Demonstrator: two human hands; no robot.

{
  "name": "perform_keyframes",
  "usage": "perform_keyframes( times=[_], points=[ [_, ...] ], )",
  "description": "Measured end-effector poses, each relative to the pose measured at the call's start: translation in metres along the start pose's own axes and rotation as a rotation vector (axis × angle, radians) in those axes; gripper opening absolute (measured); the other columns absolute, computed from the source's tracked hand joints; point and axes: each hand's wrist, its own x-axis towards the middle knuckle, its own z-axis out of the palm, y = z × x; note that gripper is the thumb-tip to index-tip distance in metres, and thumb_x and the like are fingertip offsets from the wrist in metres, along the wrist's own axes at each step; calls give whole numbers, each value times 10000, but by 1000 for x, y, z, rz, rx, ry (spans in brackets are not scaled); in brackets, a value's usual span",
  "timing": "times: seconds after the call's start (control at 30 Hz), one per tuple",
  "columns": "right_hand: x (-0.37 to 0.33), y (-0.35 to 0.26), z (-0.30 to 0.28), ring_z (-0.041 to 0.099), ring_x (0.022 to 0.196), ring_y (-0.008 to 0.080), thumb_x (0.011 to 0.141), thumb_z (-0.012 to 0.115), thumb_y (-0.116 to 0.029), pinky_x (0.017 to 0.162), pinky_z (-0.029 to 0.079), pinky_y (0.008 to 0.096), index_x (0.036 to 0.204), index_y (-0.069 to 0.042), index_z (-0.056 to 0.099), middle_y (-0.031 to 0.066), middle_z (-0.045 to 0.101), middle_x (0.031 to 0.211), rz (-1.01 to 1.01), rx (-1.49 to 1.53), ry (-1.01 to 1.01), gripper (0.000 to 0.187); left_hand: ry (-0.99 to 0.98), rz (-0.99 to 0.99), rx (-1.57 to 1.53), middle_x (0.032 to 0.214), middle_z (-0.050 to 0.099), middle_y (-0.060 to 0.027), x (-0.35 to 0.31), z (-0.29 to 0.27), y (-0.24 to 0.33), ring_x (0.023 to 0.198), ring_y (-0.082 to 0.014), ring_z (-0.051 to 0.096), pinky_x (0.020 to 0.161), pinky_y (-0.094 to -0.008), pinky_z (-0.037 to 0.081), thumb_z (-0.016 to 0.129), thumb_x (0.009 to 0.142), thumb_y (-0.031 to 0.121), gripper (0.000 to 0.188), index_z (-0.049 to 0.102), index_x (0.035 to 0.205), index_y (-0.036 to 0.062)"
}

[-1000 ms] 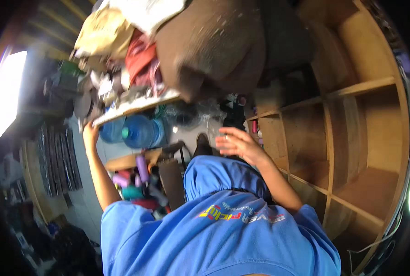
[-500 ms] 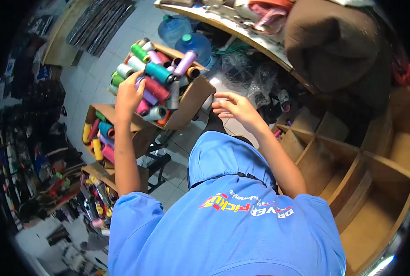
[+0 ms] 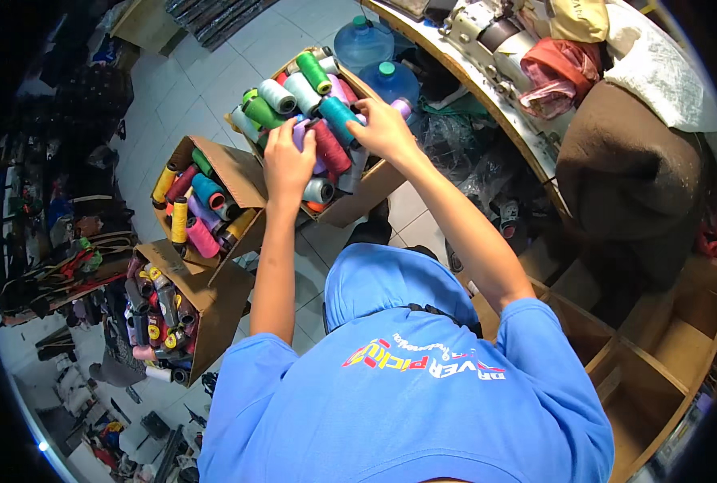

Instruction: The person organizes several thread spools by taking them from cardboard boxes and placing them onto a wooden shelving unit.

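Left of frame: two open brown cardboard boxes (image 3: 214, 298) of mixed thread cones stand on the tiled floor (image 3: 214, 72), untouched. Centre, upper frame: a third open cardboard box of coloured thread cones (image 3: 350, 197). Left hand (image 3: 288, 163) lies palm down on the cones, fingers curled over them; whether it grips one cannot be told. Right hand (image 3: 384, 129), just right of it, pinches a teal thread cone (image 3: 339, 118), long axis running toward upper left. Right hand is nearer that cone. Upper right: two blue water bottles (image 3: 379, 56) beneath a cluttered tabletop (image 3: 487, 97).
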Motion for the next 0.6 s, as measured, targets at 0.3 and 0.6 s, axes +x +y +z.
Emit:
perform_keyframes(
  times=[0.3, 0.6],
  points=[
    [39, 0, 29, 614, 933, 364, 680, 712, -366, 815, 493, 429, 1005, 60, 569, 240, 625, 970, 135, -303, -251, 554, -257, -163, 162, 1065, 564, -197, 22, 19, 18, 970, -372, 570, 834, -432, 462, 662, 769, 352, 506, 556, 1142, 26],
    [38, 5, 22, 639, 892, 326, 645, 686, -359, 792, 501, 396, 1038, 21, 622, 237, 644, 924, 267, -223, -311, 550, -275, -260, 21, 1001, 610, -186, 29, 28, 3, 905, -297, 614, 803, -369, 484, 710, 657, 283, 611, 534, 1177, 15]
  ],
)
